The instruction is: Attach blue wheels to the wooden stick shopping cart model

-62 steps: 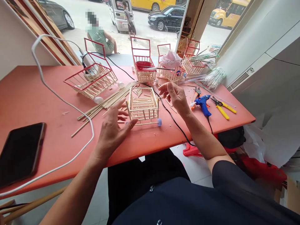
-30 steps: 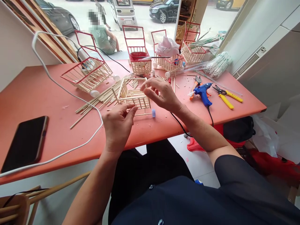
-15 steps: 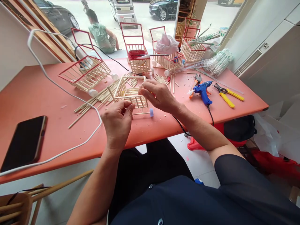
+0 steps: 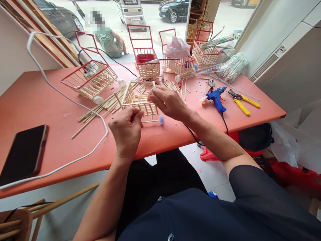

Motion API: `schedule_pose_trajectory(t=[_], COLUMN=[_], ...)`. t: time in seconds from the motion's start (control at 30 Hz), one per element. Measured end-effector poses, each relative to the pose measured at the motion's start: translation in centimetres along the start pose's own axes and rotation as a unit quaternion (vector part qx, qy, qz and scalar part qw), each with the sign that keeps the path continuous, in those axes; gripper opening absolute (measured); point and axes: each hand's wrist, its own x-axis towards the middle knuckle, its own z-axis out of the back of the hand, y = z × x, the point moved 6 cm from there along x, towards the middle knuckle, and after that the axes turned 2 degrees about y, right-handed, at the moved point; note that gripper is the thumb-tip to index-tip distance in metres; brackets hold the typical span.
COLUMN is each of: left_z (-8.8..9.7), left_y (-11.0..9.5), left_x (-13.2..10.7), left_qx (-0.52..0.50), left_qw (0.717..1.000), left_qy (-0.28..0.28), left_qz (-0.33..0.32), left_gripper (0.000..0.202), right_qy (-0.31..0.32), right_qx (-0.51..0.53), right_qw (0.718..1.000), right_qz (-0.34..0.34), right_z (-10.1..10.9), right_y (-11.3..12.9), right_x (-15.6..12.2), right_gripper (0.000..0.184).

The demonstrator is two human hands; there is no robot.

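A small unpainted cart frame of thin wooden sticks (image 4: pixel 147 108) stands on the table in front of me, with a pale blue wheel (image 4: pixel 162 119) low at its right. My left hand (image 4: pixel 127 130) is closed at the frame's near left side, thumb and forefinger pinched by the front rail. At the right upper corner, my right hand (image 4: pixel 168 102) pinches the frame with curled fingers. The fingertips partly hide the rails, so the exact grip points are not plain. Loose wooden sticks (image 4: pixel 100 108) lie behind and left of the frame.
Red-trimmed stick carts (image 4: pixel 90 78) line the back of the orange table (image 4: pixel 62 134). To the right lie a blue glue gun (image 4: pixel 217 97), orange-handled pliers (image 4: pixel 207 89) and yellow-handled pliers (image 4: pixel 243 100). A phone (image 4: pixel 23 152) and a white cable (image 4: pixel 82 154) are at left. A person (image 4: pixel 110 42) sits outside.
The view has shifted very slightly. Both hands keep nearly the same places and pinches on the cart frame, which has not visibly moved on the table.
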Motion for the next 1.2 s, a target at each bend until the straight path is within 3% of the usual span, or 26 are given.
schedule_pose_trajectory(t=[0.47, 0.67, 1.2], left_z=[-0.15, -0.17, 0.09], left_y=[0.17, 0.02, -0.77], left_x=[0.03, 0.14, -0.2], left_qx=[0.0, 0.013, -0.01], left_qw=[1.0, 1.0, 1.0], left_qy=[0.001, -0.008, -0.02], left_qz=[0.002, 0.0, 0.012], left_gripper=[0.017, 0.017, 0.012], right_qy=[0.047, 0.02, 0.024], right_qx=[-0.042, -0.025, -0.023], right_qw=[0.998, 0.999, 0.999], right_qz=[-0.03, -0.013, -0.022], right_z=[-0.01, 0.29, 0.39], right_y=[0.0, 0.09, 0.19], right_x=[-0.1, -0.12, -0.12], right_gripper=[0.042, 0.048, 0.051])
